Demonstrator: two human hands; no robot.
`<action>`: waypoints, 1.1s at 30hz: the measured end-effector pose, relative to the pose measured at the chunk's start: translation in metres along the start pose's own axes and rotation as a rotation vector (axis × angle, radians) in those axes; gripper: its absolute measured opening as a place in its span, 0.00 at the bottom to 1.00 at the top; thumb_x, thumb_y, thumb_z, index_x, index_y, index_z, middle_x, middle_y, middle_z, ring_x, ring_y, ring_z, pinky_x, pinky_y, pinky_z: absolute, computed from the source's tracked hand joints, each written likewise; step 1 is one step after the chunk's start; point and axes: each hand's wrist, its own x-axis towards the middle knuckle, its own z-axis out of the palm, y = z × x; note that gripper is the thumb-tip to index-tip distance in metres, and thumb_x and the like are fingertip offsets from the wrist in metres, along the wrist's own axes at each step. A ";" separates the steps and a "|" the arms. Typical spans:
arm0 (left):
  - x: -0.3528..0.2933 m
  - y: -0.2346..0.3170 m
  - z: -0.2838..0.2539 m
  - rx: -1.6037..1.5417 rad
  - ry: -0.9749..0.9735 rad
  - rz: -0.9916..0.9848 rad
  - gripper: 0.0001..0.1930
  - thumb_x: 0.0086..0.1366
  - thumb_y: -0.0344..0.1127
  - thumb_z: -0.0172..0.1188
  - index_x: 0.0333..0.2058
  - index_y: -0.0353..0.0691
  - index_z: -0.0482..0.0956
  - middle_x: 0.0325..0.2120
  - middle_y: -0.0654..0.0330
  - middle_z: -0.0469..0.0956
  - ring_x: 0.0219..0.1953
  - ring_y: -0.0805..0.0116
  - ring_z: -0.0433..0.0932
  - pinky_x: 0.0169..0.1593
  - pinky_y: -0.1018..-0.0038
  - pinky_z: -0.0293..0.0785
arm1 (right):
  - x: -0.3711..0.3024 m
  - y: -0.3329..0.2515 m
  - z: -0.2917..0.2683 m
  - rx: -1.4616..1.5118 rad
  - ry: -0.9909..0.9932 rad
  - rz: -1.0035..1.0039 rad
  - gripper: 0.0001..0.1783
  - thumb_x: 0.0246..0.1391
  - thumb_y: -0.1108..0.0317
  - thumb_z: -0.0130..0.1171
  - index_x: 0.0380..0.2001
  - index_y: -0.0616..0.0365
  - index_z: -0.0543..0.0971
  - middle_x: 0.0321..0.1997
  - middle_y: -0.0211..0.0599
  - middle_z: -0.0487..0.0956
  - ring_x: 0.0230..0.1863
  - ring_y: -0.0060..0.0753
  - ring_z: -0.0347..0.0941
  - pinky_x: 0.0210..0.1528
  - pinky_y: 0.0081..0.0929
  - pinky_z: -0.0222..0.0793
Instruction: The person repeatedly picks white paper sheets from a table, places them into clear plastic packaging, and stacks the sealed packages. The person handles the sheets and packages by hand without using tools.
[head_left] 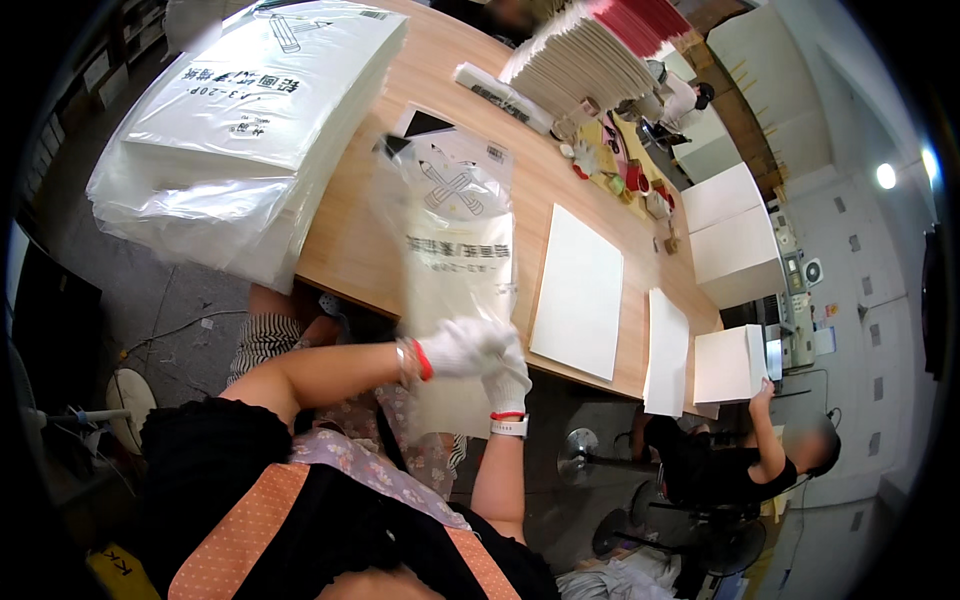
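Both my hands wear white knit gloves with red cuffs and meet at the near end of a clear plastic bag (460, 262) printed with crossed pencils. My left hand (463, 346) is closed on the bag's near end. Close beside it, my right hand (507, 382) grips the same end; its fingers are partly hidden. White sheets show inside the bag, which reaches over the table edge and is partly blurred. Under its far part lies another printed bag (503, 163) on the wooden table (375, 215).
To the left stands a tall stack of printed plastic bags (220, 140). Right of my hands lie a white paper stack (578, 292) and another white stack (665, 350). A co-worker (740, 455) handles white sheets (730, 365) at right. Paper piles (575, 65) and small tools stand farther back.
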 end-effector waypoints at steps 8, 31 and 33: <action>-0.075 -0.103 -0.048 0.577 0.148 0.246 0.10 0.58 0.28 0.53 0.40 0.40 0.73 0.26 0.59 0.72 0.28 0.60 0.73 0.35 0.72 0.73 | 0.066 0.039 0.065 -0.256 0.186 0.002 0.22 0.56 0.68 0.47 0.54 0.54 0.65 0.43 0.47 0.76 0.39 0.48 0.75 0.38 0.41 0.70; -0.239 0.008 -0.087 -0.260 0.293 -0.676 0.07 0.58 0.21 0.42 0.34 0.35 0.67 0.31 0.58 0.71 0.29 0.71 0.74 0.35 0.75 0.73 | -0.114 0.049 0.003 -0.299 0.074 -0.274 0.29 0.50 0.70 0.49 0.59 0.57 0.65 0.24 0.50 0.76 0.21 0.53 0.71 0.24 0.46 0.67; -0.237 0.012 -0.082 -0.505 0.362 -0.597 0.05 0.56 0.21 0.43 0.30 0.37 0.65 0.27 0.61 0.68 0.26 0.74 0.70 0.34 0.76 0.72 | -0.131 0.063 -0.005 -0.264 0.052 -0.412 0.26 0.50 0.68 0.50 0.56 0.53 0.69 0.27 0.52 0.78 0.22 0.53 0.73 0.25 0.46 0.69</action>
